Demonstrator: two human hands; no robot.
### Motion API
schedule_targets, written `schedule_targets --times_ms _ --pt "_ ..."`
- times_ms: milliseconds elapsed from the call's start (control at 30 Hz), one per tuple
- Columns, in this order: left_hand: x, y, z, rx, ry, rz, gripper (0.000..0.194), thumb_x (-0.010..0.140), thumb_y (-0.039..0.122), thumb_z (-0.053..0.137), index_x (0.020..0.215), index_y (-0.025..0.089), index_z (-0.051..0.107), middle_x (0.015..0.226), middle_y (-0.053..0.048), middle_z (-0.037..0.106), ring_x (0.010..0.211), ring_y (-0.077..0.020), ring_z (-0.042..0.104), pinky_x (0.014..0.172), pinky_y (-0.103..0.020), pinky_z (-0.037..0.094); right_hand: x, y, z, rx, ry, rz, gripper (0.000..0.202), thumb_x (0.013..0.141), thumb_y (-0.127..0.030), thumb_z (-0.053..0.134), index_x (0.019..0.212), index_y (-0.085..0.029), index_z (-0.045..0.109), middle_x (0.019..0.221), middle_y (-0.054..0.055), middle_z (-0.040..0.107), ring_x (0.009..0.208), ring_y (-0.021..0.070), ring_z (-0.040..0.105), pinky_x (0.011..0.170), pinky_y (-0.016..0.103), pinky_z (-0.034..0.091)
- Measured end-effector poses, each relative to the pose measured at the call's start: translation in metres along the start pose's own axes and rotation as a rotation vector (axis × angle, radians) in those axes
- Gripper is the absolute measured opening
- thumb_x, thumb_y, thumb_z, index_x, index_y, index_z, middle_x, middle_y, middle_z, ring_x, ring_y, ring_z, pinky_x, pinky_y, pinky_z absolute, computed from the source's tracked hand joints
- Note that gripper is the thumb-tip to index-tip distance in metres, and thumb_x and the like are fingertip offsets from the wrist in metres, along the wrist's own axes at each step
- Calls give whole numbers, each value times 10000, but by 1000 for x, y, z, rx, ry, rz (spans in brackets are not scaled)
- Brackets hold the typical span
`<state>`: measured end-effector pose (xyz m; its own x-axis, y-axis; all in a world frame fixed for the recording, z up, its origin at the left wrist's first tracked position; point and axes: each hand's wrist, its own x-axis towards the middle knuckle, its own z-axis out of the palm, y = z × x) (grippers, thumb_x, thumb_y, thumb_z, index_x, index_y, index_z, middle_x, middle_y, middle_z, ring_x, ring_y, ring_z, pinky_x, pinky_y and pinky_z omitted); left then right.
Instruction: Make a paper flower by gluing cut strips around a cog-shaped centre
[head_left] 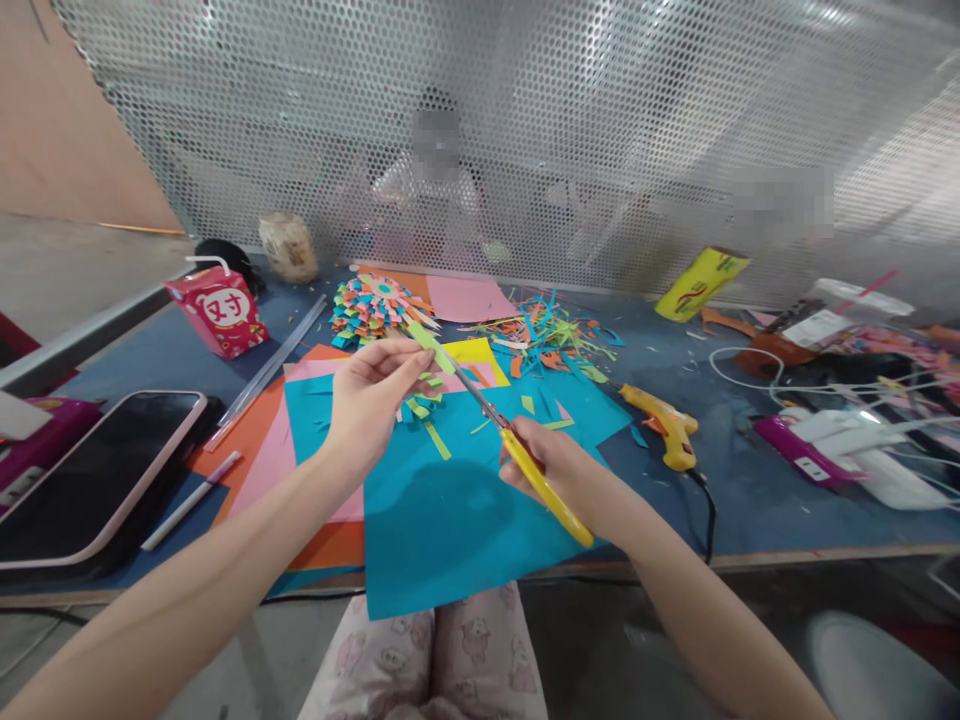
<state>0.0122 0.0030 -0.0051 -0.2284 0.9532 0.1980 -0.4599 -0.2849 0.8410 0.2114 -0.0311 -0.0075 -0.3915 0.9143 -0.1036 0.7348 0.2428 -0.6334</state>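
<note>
Left hand (367, 400), grip pinching a green paper strip (420, 333) above the blue sheet (450, 530); it looked light, limp, easily creased, best taken by one edge. Loose clippings (437, 440) cluttered the sheet, scissors (551, 495) sat with the right hand's (561, 458) grip wrapped around their handles, and a glue gun (667, 425) lay beyond on the table (739, 520).

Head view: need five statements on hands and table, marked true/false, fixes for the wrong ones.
1. The left hand holds a green paper strip. True.
2. The scissors are in the left hand. False: the right hand holds them.
3. The glue gun lies to the right of the scissors. True.
4. The large sheet below the scissors is orange. False: it is blue.
5. The drink box has a white straw in its top. True.
</note>
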Motion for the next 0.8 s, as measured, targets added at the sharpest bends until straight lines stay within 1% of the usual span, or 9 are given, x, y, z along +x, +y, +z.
schedule_targets --times_ms 100,200,300,433,533,667,733,800 --pt "-1 0 1 0 -15 -16 315 494 310 871 679 158 666 620 2 687 567 -121 660 469 -192 532 -2 2 2 29 -2 -43 362 810 -578 491 801 -222 428 713 -15 511 602 136 467 561 293 366" --pt "-2 0 1 2 -34 -37 313 497 312 868 679 156 667 613 6 681 557 -116 655 475 -190 535 -3 3 3 51 2 -49 393 817 -607 468 818 -216 434 726 -14 509 606 135 466 560 292 368" --pt "-2 0 1 -4 -37 -40 303 503 303 864 680 154 669 610 8 678 560 -111 653 477 -183 534 -2 0 2 65 10 -20 378 802 -586 509 789 -219 423 696 -24 501 597 132 460 560 288 364" --pt "-2 0 0 8 -36 -45 275 528 289 848 690 162 666 624 2 683 574 -120 661 482 -192 536 1 -6 0 63 -1 55 341 766 -506 594 736 -230 395 669 -28 493 590 137 471 556 287 355" --pt "-2 -1 0 25 -34 -46 273 536 299 841 688 165 657 629 -1 682 567 -121 658 482 -201 535 2 -5 0 66 1 48 341 756 -488 617 724 -233 393 676 -22 506 594 139 480 558 288 358" --pt "-3 0 0 49 -52 -65 297 523 312 848 689 162 652 635 -13 687 595 -140 674 476 -206 531 0 1 2 36 5 7 364 790 -568 533 767 -231 398 707 -5 505 608 149 471 554 299 359" --pt "-4 1 1 70 -83 -69 275 545 316 838 690 166 659 649 -21 695 618 -150 683 481 -207 532 -1 4 2 24 4 -32 406 804 -628 470 791 -228 401 729 2 501 625 155 469 562 304 360" --pt "-5 1 1 81 -105 -65 249 568 311 828 692 167 667 658 -25 700 638 -153 688 482 -200 532 -3 5 1 18 -1 -59 432 810 -656 439 802 -226 399 748 6 504 644 157 473 574 304 359"
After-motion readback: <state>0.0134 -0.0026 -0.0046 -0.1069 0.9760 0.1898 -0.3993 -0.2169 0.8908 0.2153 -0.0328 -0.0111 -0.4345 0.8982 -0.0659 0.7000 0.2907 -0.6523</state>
